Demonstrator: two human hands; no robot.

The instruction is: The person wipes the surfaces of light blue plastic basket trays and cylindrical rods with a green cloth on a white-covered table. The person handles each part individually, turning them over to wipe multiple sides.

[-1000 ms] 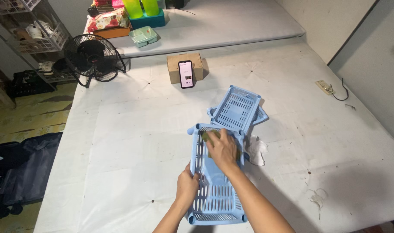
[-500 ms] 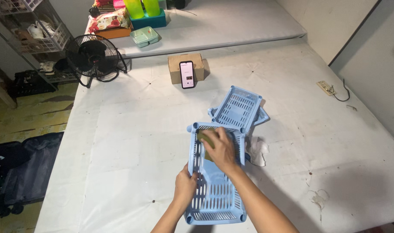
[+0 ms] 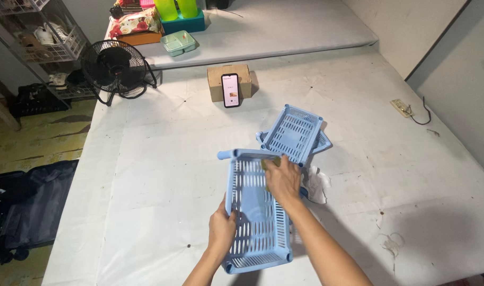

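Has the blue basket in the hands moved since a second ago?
Yes. The blue basket has tilted: its far left corner swung left and up, away from the stacked baskets, which stayed put. The left hand holds its side.

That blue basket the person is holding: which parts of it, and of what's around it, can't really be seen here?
All in the head view:
- Yellow-green pad: mostly covered by the right hand; its shape is unclear.
- Blue basket: the underside faces away; the left hand covers part of its left wall.
- Other blue baskets: they overlap, so their number is uncertain.
- White cloth: partly behind the right forearm.
- Phone: the screen is too small to make out.
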